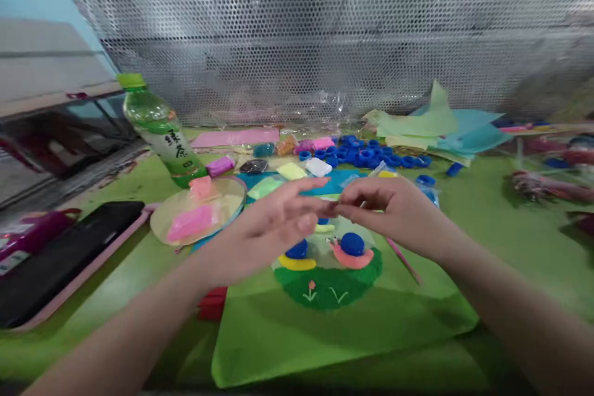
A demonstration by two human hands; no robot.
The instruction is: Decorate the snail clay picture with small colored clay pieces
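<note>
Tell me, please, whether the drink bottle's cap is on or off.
On: the green cap covers the top of the bottle.

We've got the mat (288, 346) front and centre on the surface (501, 229), with two snail figures (355, 258) on it side by side, a part-hidden one (327, 229) behind them and a flower (312, 288) just in front. A stick (404, 261) lies off to their right. Over on our left there's the phone (69, 253), bottle (164, 130) standing behind it, and a disc (231, 196) carrying packets (190, 223) to its right. Further back: heaped caps (362, 151), then paper sheets (431, 127) right of those, panel (297, 43) behind everything.
</note>
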